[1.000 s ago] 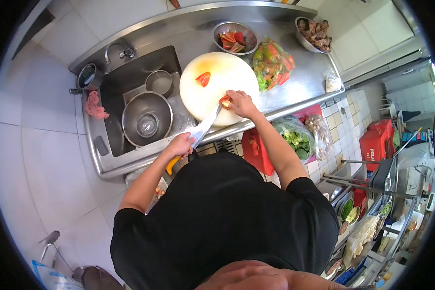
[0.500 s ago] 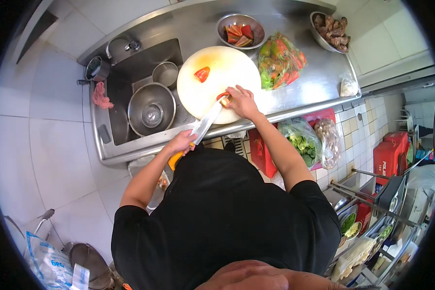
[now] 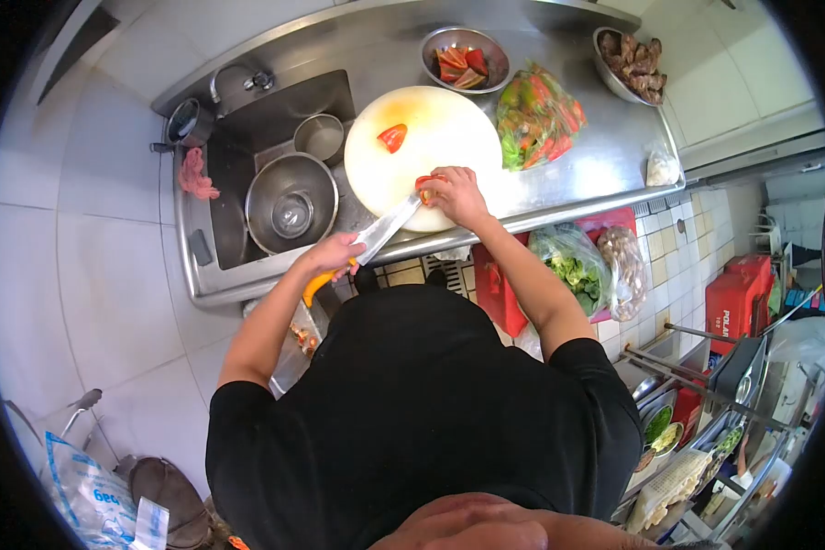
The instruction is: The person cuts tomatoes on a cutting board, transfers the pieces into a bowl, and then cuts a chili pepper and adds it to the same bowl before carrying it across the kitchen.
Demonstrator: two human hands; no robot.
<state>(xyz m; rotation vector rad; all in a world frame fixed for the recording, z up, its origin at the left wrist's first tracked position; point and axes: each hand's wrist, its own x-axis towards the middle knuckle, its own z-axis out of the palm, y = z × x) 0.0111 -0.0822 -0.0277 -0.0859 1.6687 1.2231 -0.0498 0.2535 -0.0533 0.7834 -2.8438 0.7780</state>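
Observation:
My left hand [image 3: 337,252] is wrapped round the yellow handle of a knife [image 3: 388,229], whose blade reaches over the edge of a round white cutting board [image 3: 467,128]. The blade's tip is close to a piece of red pepper [image 3: 429,183] near the board's front. My right hand [image 3: 456,194] has its fingers on that piece, partly covering it. Another red pepper piece [image 3: 392,138] lies farther back on the board. Behind the board, a metal bowl [image 3: 502,66] contains cut red pepper. To its right sits a clear bag of red and green peppers [image 3: 539,115].
At the left, a sink [image 3: 234,137] contains a large metal bowl [image 3: 261,213] and a smaller one [image 3: 319,137]. A bowl of brown pieces [image 3: 631,66] stands at the back right. Bags of greens [image 3: 568,266] and mushrooms [image 3: 621,270] are below the counter's edge.
My left hand and the knife have moved slightly back toward my body and left. The fingers of my right hand are more curled over the pepper piece. The view has shifted a little.

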